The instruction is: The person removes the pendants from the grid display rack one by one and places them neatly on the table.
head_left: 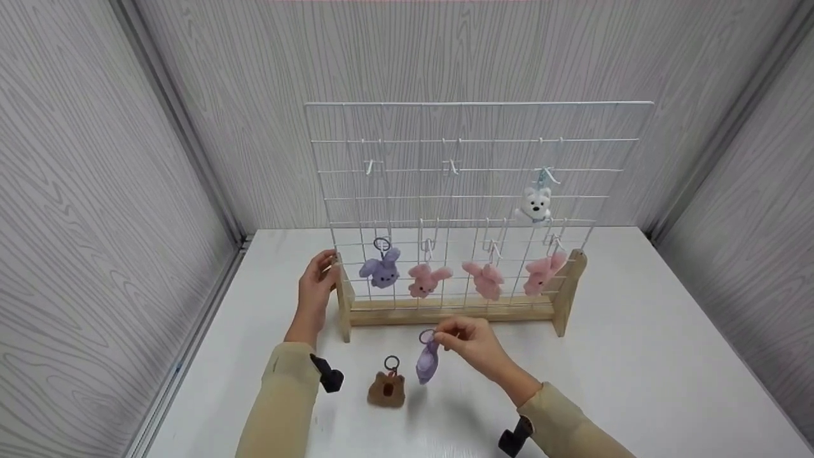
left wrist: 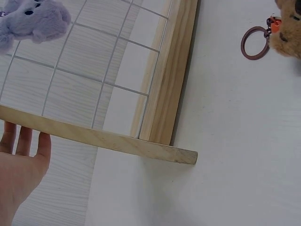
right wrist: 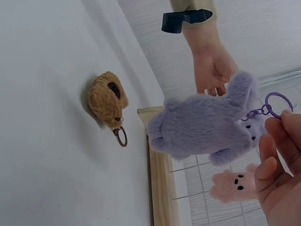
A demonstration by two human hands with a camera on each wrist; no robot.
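My right hand point(head_left: 477, 346) pinches the key ring of a purple rabbit plush keychain point(head_left: 427, 364) between thumb and fingertips. The plush dangles in front of the rack, its furry body point(right wrist: 202, 125) large in the right wrist view. Against the left wooden side post point(head_left: 344, 299) of the white wire display rack rests my left hand point(head_left: 313, 292). Its fingers point(left wrist: 24, 139) touch the post's outer side in the left wrist view. A brown bear-like plush keychain point(head_left: 381, 397) lies on the table, left of the held one, with its ring toward the rack.
On the rack's lower hooks hang another purple rabbit point(head_left: 383, 272) and three pink rabbits, one a pink plush point(head_left: 425, 281) near the left. A white bear plush point(head_left: 536, 205) hangs upper right. Two upper hooks, including a left hook point(head_left: 369, 168), carry nothing. Grey panels point(head_left: 95, 254) enclose the white table.
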